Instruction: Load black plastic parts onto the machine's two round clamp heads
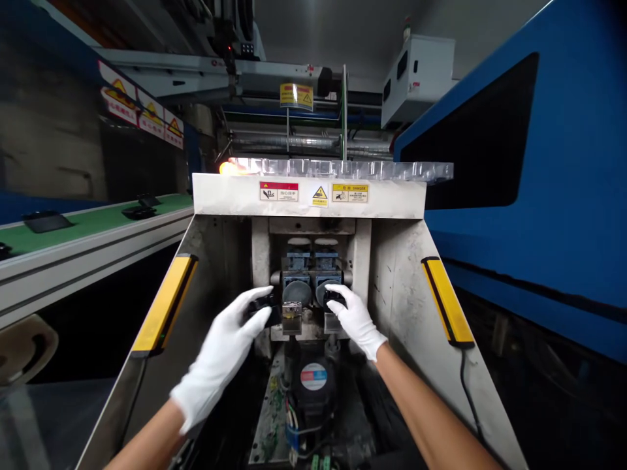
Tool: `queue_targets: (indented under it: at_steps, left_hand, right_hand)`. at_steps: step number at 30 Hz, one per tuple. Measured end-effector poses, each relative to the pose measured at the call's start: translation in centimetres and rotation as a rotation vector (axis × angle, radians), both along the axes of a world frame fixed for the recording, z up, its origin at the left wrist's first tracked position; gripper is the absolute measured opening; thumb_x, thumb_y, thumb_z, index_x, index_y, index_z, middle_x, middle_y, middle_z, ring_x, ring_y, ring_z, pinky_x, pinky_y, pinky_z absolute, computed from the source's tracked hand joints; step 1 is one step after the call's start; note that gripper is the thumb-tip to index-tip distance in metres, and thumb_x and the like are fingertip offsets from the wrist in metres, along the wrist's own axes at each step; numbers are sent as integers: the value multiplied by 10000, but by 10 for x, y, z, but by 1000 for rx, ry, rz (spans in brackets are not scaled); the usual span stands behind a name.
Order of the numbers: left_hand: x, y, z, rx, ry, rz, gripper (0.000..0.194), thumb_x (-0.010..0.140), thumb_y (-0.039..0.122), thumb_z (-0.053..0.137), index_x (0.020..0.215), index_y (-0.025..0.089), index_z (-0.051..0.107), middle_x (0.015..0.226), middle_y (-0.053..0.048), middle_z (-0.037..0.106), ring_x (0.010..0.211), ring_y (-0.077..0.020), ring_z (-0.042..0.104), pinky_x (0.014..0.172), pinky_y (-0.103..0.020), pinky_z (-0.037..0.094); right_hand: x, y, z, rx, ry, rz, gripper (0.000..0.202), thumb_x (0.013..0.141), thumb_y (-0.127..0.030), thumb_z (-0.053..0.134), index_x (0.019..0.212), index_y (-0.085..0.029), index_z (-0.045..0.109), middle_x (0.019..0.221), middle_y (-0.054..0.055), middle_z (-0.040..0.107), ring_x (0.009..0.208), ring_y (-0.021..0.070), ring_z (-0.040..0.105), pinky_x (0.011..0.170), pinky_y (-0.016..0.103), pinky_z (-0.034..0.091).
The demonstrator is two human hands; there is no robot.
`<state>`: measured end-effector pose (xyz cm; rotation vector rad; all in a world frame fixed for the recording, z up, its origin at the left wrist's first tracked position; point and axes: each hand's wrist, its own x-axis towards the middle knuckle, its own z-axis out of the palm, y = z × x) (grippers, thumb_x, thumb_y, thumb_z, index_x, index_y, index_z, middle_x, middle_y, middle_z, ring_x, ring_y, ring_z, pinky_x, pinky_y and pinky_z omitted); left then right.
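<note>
Left hand gripping a black part at its fingertips; right hand closed on another black part, both beside the round pads.

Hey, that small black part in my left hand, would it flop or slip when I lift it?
The small black part looks like moulded plastic, so probably stiff and light. It keeps its shape between the fingers of the left hand. The white glove looks like fabric and the part smooth, so it might slip a little.

Two gloved hands, two yellow bars, three warning labels.
</note>
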<state>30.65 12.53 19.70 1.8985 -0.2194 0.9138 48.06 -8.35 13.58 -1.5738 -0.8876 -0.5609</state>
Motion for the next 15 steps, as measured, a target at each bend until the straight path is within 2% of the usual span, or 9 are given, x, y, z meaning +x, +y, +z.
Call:
queue_targets:
  at_steps: [3,6,9,15]
  left_hand:
    - [60,-1,-4,-1,24,-95,415,806,410,687,1144,169,695,1181,-90,736,1128,-296,667,1040,-435,511]
    - [95,2,-12,13,44,-169,394,832,369,670,1145,129,680,1194,-122,716,1155,-284,647,1093,-477,454]
    - [107,5,-18,25,68,-231,368,859,342,667,1153,122,666,1189,-127,711,1147,-268,649,1088,-503,449]
    - [106,4,-26,1,82,-262,389,831,374,695,1147,148,683,1217,-114,716,1167,-274,648,1091,-456,462]
  right_hand:
    - [-2,-1,0,3,7,5,311,912,-252,671,1215,-188,645,1246,72,675,1194,258,605,1104,560,406]
    - [-2,-1,-1,25,11,1,312,902,-223,666,1212,-190,648,1253,70,674,1210,257,596,1119,560,391]
    - [-2,0,-1,42,14,10,315,896,-203,661,1210,-194,651,1249,65,679,1204,250,601,1115,549,402]
    - [0,3,-5,54,21,3,298,904,-234,655,1199,-190,653,1241,67,684,1185,245,615,1094,528,430]
